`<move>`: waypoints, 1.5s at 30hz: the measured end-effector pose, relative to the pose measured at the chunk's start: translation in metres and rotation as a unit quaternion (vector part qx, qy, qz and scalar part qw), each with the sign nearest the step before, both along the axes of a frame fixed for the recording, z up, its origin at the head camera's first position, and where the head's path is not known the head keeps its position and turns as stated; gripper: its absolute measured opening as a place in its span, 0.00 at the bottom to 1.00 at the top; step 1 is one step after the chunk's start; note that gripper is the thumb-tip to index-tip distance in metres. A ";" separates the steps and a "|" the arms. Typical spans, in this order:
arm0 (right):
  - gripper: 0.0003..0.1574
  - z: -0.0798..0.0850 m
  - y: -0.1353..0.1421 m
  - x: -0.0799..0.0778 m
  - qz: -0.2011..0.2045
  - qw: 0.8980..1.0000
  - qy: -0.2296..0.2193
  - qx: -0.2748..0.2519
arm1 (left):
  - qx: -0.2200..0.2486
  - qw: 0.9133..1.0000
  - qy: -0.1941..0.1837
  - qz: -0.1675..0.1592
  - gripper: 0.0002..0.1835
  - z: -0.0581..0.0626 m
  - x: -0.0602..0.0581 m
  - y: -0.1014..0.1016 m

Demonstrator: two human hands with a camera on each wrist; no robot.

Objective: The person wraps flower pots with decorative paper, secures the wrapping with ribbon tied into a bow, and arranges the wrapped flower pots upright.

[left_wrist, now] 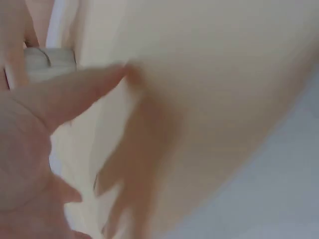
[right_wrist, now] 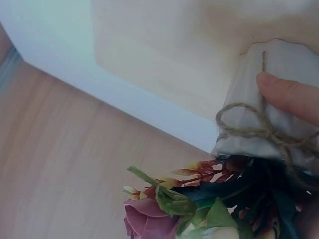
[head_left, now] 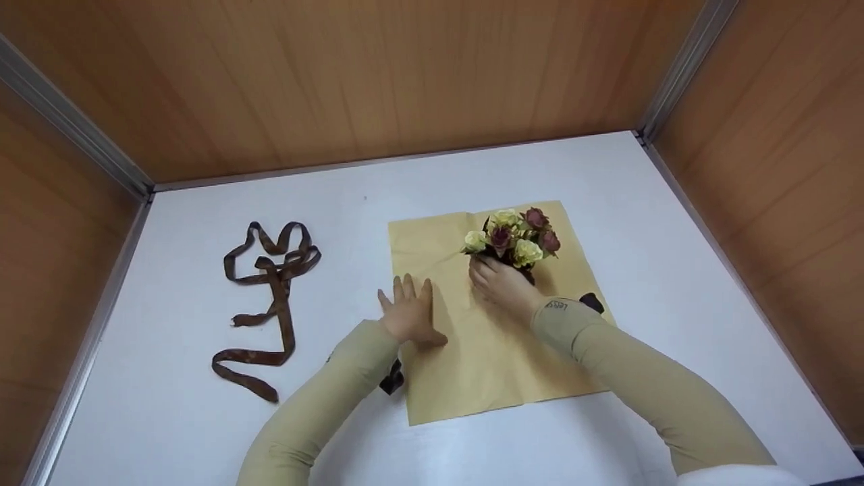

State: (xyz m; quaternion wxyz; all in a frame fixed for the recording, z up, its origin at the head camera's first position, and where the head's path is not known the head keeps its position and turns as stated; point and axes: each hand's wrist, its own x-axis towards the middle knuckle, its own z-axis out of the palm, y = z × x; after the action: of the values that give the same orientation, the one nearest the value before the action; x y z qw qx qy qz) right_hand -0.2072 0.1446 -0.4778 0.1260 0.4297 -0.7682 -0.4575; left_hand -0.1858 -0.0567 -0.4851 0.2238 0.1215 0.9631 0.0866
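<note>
My right hand (head_left: 503, 287) grips the pot (right_wrist: 239, 94) of a small bunch of flowers (head_left: 513, 237), cream and dark red roses with green leaves. In the right wrist view the pot has a pale wrapping tied with a twine bow (right_wrist: 241, 132), and my thumb (right_wrist: 289, 94) presses on its side. Under the flowers lies a square sheet of brown paper (head_left: 472, 378). My left hand (head_left: 408, 316) is spread over the paper's left edge, fingers straight. In the left wrist view its thumb tip (left_wrist: 117, 74) is right at the paper, above the hand's shadow.
A long brown ribbon (head_left: 287, 324) lies loosely looped on the white table (head_left: 351, 270), left of the paper. Wooden panels (head_left: 405, 81) in metal frames enclose the table at the back and both sides.
</note>
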 end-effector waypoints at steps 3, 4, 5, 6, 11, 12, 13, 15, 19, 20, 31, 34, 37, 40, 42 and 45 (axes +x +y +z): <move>0.23 0.001 0.002 0.000 0.005 1.000 -0.003 -0.011 | 0.049 0.998 0.035 -0.024 0.55 -0.006 0.001 0.013; 0.23 0.001 0.004 -0.001 0.009 1.000 0.000 -0.018 | 0.063 0.997 0.041 -0.032 0.54 -0.007 0.002 0.018; 0.23 0.000 0.006 -0.001 0.014 1.000 0.004 -0.026 | 0.074 0.995 0.047 -0.041 0.53 -0.009 0.002 0.023; 0.22 0.000 0.007 -0.002 0.020 0.999 0.009 -0.034 | 0.082 0.994 0.050 -0.048 0.52 -0.011 0.003 0.027; 0.23 0.003 0.013 -0.005 0.048 0.996 0.029 -0.075 | 0.119 0.987 0.085 -0.066 0.49 -0.011 -0.002 0.050; 0.23 0.006 0.013 -0.005 0.050 0.995 0.031 -0.079 | 0.130 0.984 0.098 -0.065 0.48 -0.011 -0.004 0.054; 0.24 0.009 0.013 -0.006 0.049 0.995 0.034 -0.082 | 0.141 0.981 0.115 -0.064 0.47 -0.010 -0.006 0.057; 0.25 0.015 0.015 -0.007 0.042 0.995 0.039 -0.085 | 0.160 0.974 0.150 -0.061 0.45 -0.009 -0.009 0.063; 0.26 0.028 0.022 -0.009 0.021 0.995 0.046 -0.090 | 0.182 0.963 0.195 -0.046 0.44 -0.006 -0.012 0.071; 0.27 0.031 0.023 -0.009 0.016 0.994 0.041 -0.098 | 0.182 0.961 0.202 -0.041 0.44 -0.005 -0.013 0.072; 0.41 0.046 0.063 -0.009 -0.057 0.956 -0.078 -0.278 | 0.177 0.954 0.238 -0.039 0.42 0.012 -0.023 0.094; 0.51 0.043 0.075 -0.007 -0.070 0.932 -0.121 -0.335 | 0.173 0.955 0.235 -0.046 0.42 0.015 -0.023 0.100; 0.55 0.037 0.086 -0.006 -0.079 0.912 -0.144 -0.377 | 0.163 0.959 0.225 -0.053 0.42 0.017 -0.021 0.105; 0.55 0.030 0.094 -0.004 -0.085 0.896 -0.156 -0.406 | 0.160 0.961 0.216 -0.058 0.41 0.016 -0.020 0.109; 0.55 0.025 0.098 -0.003 -0.089 0.886 -0.162 -0.426 | 0.162 0.963 0.209 -0.059 0.41 0.015 -0.020 0.112; 0.55 0.018 0.103 -0.002 -0.091 0.868 -0.169 -0.458 | 0.168 0.963 0.200 -0.062 0.40 0.012 -0.020 0.114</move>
State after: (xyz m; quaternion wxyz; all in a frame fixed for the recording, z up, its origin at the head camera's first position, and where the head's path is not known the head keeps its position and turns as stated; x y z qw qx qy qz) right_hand -0.2097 0.2479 -0.4601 0.1353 0.3228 -0.9366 0.0161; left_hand -0.2061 0.0571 -0.4734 0.0082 0.2319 0.9504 0.2072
